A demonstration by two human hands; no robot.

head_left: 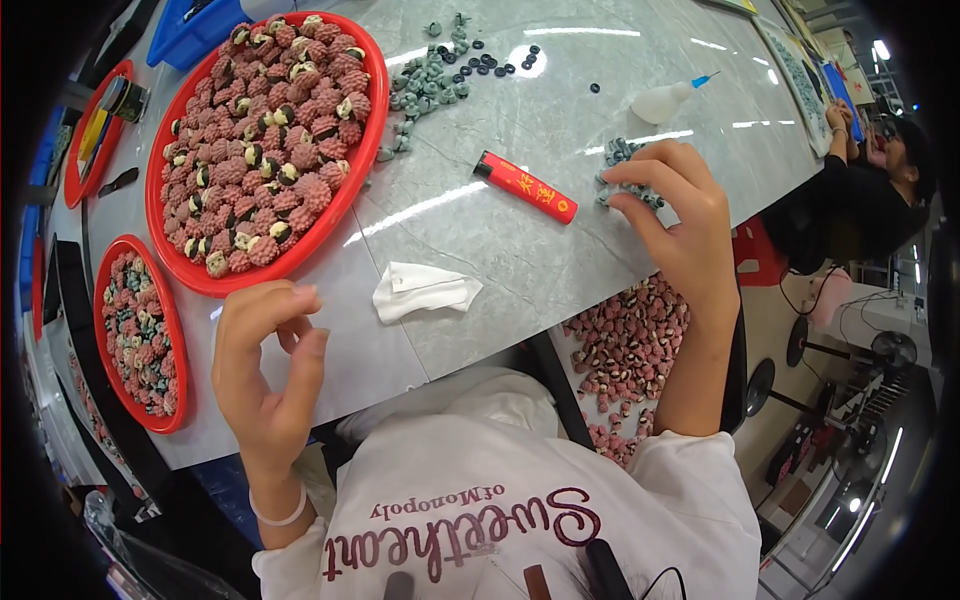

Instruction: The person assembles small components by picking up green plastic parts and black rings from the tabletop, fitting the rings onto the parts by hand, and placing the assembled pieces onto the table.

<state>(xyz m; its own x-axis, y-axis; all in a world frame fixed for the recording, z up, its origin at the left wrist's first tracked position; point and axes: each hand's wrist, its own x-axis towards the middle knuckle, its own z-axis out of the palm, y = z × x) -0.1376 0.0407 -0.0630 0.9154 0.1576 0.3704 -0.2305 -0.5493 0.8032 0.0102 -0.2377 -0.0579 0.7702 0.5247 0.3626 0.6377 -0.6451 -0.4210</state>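
Observation:
My left hand (268,365) hovers over the table's near edge beside the large red tray (374,150), fingers curved and thumb apart, with nothing visible in it. Further right, my right hand (685,215) reaches down to a small cluster of grey-green, bumpy pieces (650,197). Its thumb and index tips are apart at the cluster's left side; whether they touch a piece I cannot tell. A red cylinder with a black end (525,187) lies left of that hand. A crumpled white tissue (425,291) rests between my hands.
Pink and cream-black ridged pieces (255,150) fill the large tray; a smaller red tray (178,385) holds mixed ones. Loose grey-green pieces (425,85) and black rings (485,66) lie farther back, near a white blue-tipped bottle (662,102). An open drawer (590,425) holds more pieces. Another person (850,205) sits right.

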